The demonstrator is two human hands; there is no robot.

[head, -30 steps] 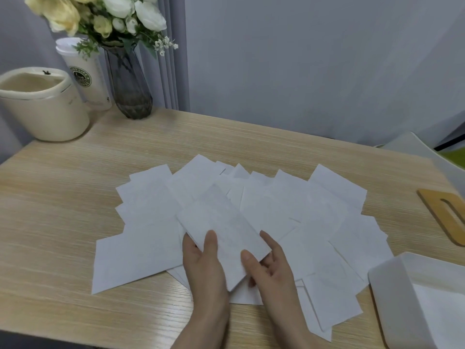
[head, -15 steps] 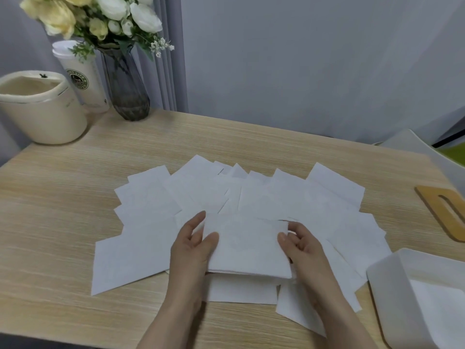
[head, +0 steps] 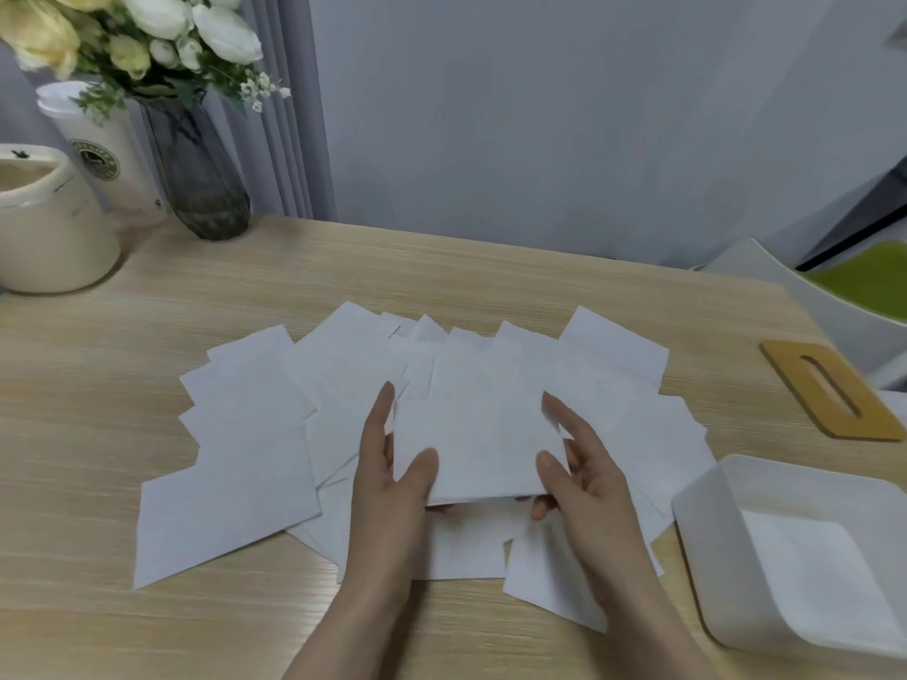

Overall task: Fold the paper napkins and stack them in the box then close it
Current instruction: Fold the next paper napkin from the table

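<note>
The left hand [head: 392, 488] and the right hand [head: 584, 478] hold one folded white paper napkin [head: 478, 444] between them, just above the other sheets. The left thumb lies on top of its lower left corner and the left fingers [head: 380, 414] run straight along its left edge; some fingertips show under the lower edge, so the napkin is pinched. The right thumb presses on the lower right corner, the other right fingers [head: 557, 409] reach along the right edge, and a few curl below the napkin.

Under and around the fingers, many loose white paper napkins [head: 245, 463] lie spread in a fan on the light wooden tabletop [head: 78, 625], overlapping each other. To the right of the right fingers, near the tabletop edge, stands the open white plastic box [head: 706, 527]; a white napkin [head: 805, 566] lies flat on its bottom. Beyond the box, farther right of the fingers, lies the flat wooden lid with a long slot [head: 829, 390], apart from the box.

Far to the left beyond the fingers stand a cream round container [head: 49, 238], a white paper cup with a green logo [head: 105, 159] and a dark glass vase with white and yellow flowers [head: 196, 174]. Behind the tabletop is a grey wall [head: 564, 115].
</note>
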